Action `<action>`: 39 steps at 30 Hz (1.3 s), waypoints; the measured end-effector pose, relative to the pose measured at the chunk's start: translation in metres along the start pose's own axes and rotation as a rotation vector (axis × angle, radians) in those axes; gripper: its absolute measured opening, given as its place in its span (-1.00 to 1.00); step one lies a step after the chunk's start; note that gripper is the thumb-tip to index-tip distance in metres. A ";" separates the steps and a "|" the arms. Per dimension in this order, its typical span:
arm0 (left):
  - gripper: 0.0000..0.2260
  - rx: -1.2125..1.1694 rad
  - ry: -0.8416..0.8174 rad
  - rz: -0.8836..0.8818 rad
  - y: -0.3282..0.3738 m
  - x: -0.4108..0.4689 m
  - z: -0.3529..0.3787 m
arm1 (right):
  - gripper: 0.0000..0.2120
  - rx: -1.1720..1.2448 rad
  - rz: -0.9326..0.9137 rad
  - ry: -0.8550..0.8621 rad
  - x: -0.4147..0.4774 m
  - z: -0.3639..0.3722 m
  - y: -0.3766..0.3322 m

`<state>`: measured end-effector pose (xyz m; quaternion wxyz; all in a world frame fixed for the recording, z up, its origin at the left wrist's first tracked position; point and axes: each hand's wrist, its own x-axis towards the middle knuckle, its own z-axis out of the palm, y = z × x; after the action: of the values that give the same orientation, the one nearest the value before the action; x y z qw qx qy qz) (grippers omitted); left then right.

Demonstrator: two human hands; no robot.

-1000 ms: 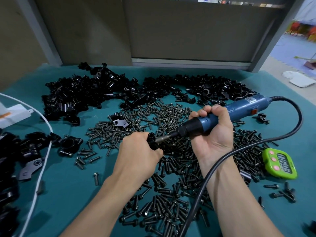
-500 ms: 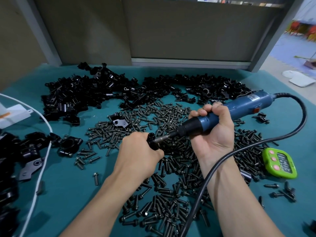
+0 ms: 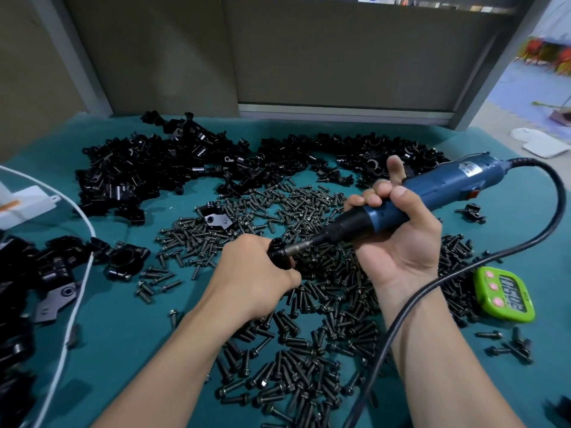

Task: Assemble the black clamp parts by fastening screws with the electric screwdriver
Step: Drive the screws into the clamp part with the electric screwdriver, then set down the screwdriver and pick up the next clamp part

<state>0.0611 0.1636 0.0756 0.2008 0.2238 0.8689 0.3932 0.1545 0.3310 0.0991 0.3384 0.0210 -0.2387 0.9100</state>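
My left hand (image 3: 255,273) grips a black clamp part (image 3: 277,252) above the screw pile; most of the part is hidden in my fist. My right hand (image 3: 398,233) holds the blue electric screwdriver (image 3: 432,193) with the index finger lifted off the body. The screwdriver's metal bit (image 3: 301,247) points down-left and meets the top of the clamp part. A wide pile of dark screws (image 3: 309,335) covers the teal table (image 3: 123,335) under both hands. Heaps of loose black clamp parts (image 3: 154,168) lie along the back.
The screwdriver's black cable (image 3: 463,267) loops from the right over my right forearm. A green timer (image 3: 503,295) sits at the right. Assembled black clamps (image 3: 31,273) and a white cable (image 3: 77,304) lie at the left. A grey partition wall stands behind the table.
The screwdriver's rear end has tilted up a little and my right index finger has lifted off it. My left hand and the clamp part have stayed in place.
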 end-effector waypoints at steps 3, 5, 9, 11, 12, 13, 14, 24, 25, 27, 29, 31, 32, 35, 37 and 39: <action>-0.93 -0.194 -0.093 0.017 -0.003 0.000 -0.016 | -0.70 0.048 -0.049 0.113 0.001 0.000 -0.011; -0.87 -0.600 -0.092 0.015 -0.005 0.001 -0.026 | -0.72 0.035 -0.066 0.246 0.001 0.002 -0.016; -0.91 -1.097 0.034 0.092 -0.002 0.001 -0.027 | -0.61 -0.200 -0.059 0.453 0.001 0.006 -0.010; -0.77 -1.179 0.089 0.091 -0.003 0.001 -0.022 | -0.53 -0.338 -0.054 0.493 0.002 0.008 -0.002; -0.72 -1.188 0.118 0.085 -0.004 0.001 -0.021 | -0.50 -0.394 -0.047 0.507 0.002 0.009 0.001; -0.69 -1.171 0.147 0.090 -0.005 0.002 -0.020 | -0.49 -0.463 -0.045 0.509 0.002 0.009 0.003; -0.68 -1.132 0.176 0.096 -0.005 0.003 -0.020 | -0.48 -0.555 -0.048 0.499 0.002 0.009 0.004; -0.83 -0.866 0.303 0.185 -0.008 0.008 -0.018 | 0.02 -1.614 -0.110 0.610 -0.008 0.004 0.031; -0.83 -0.867 0.299 0.191 -0.008 0.008 -0.018 | 0.00 -1.655 -0.078 0.627 -0.007 0.005 0.035; -0.82 -0.871 0.291 0.192 -0.008 0.008 -0.019 | -0.03 -1.705 -0.024 0.631 -0.006 0.005 0.039; -0.82 -0.889 0.300 0.189 -0.009 0.008 -0.020 | -0.07 -1.745 -0.003 0.626 -0.005 0.005 0.040; -0.83 -0.914 0.326 0.184 -0.009 0.009 -0.021 | -0.11 -1.765 -0.002 0.657 -0.003 0.006 0.038; -0.83 -0.929 0.338 0.180 -0.009 0.009 -0.022 | -0.15 -1.768 -0.008 0.675 -0.002 0.005 0.037; -0.89 -0.933 0.335 0.177 -0.010 0.010 -0.022 | -0.54 -1.767 -0.045 0.641 -0.002 0.001 0.029; -0.90 -0.910 0.333 0.174 -0.010 0.010 -0.021 | -0.75 -1.650 -0.030 0.545 -0.005 0.002 0.020; -0.88 -0.923 0.343 0.181 -0.009 0.010 -0.020 | -0.66 -1.505 0.023 0.444 -0.008 0.008 0.014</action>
<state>0.0406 0.1514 0.0792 0.0983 0.1185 0.6019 0.7836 0.1506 0.3133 0.0989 0.2921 -0.3990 -0.7180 0.4900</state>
